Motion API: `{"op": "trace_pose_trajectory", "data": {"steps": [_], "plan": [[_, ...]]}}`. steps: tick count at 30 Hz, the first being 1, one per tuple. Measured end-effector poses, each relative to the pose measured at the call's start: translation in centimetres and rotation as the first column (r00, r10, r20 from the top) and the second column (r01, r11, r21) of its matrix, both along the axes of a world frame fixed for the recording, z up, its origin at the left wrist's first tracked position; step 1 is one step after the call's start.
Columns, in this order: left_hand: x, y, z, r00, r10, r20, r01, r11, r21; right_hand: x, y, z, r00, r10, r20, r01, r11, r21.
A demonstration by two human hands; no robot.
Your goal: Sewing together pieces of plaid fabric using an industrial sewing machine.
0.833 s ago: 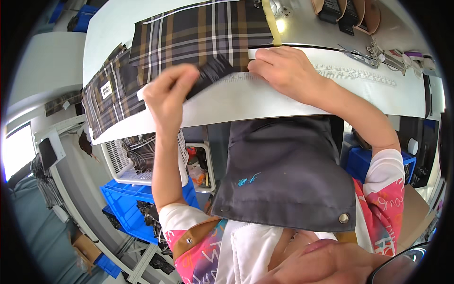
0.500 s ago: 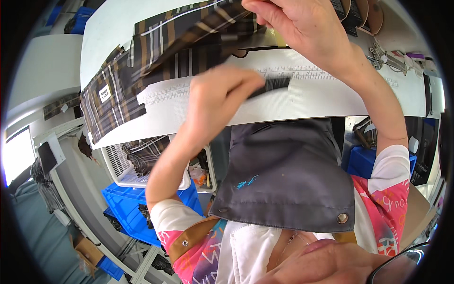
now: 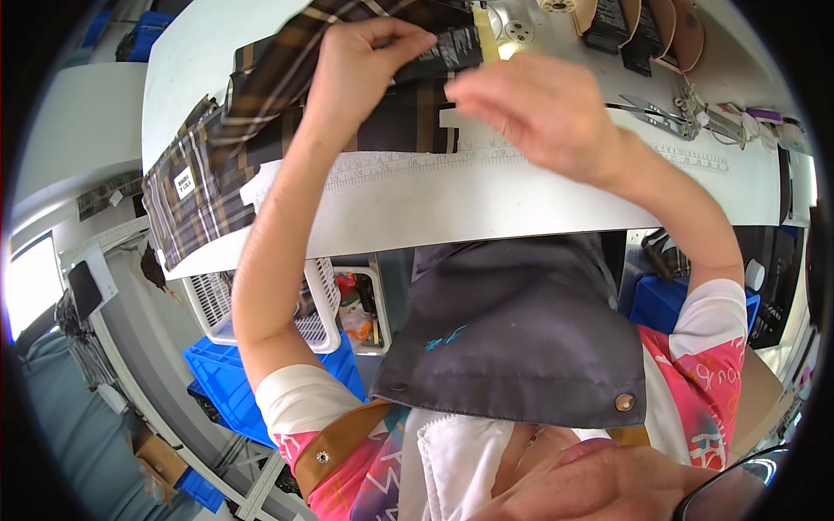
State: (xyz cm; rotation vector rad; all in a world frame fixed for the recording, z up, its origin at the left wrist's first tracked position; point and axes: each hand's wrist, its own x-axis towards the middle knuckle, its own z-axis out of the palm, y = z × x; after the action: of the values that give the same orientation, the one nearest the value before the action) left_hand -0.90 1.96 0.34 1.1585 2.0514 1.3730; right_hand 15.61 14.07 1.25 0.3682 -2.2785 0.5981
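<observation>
**Long white bench (image 3: 382, 208) bearing brown-and-black plaid cloth (image 3: 400, 122) and a black rectangular fabric label (image 3: 452, 52)**

The bench spans the upper part of the view, and a dark grey apron (image 3: 521, 330) covers the person's front just below its near edge. The cloth spreads over the left and middle of the bench, with an upper layer lifted into a blurred, slanting fold by the left forearm. Under the bench's left side sit a blue plastic crate (image 3: 226, 373) and a white slatted plastic basket (image 3: 217, 304). A clear, finely marked ruler (image 3: 382, 165) runs lengthwise along the bench, just below the cloth's near edge.

The right hand (image 3: 547, 113), blurred, reaches over the ruler, its fingers pointing left at the cloth's right edge; whether they grip anything cannot be told. The left hand (image 3: 360, 69) is above the cloth, thumb and forefinger pinching the label's left end. To the right lie silver metal scissors (image 3: 647, 113). The label is over the cloth, its right end by a narrow pale-yellow strip (image 3: 485, 35). A small white rectangular tag (image 3: 185, 182) shows on the cloth at far left.
</observation>
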Motion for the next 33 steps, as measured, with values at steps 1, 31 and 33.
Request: {"op": "trace_pose_trajectory", "data": {"steps": [1, 31, 33], "plan": [[-0.5, 0.4, 0.2, 0.998, -0.009, -0.061, 0.01, 1.0, 0.014, 0.7, 0.1, -1.0, 0.998, -0.013, 0.069, 0.009, 0.998, 0.06], [-1.9, 2.0, 0.8, 1.0, 0.016, -0.006, -0.018, 0.923, -0.385, 0.8, 6.9, -2.2, 0.924, -0.325, 0.202, 0.249, 0.912, 0.326], [-2.0, 2.0, 0.7, 1.0, 0.019, -0.004, -0.019, 0.922, -0.386, 0.3, 7.5, -3.0, 0.927, -0.325, 0.188, 0.251, 0.909, 0.333]]}}
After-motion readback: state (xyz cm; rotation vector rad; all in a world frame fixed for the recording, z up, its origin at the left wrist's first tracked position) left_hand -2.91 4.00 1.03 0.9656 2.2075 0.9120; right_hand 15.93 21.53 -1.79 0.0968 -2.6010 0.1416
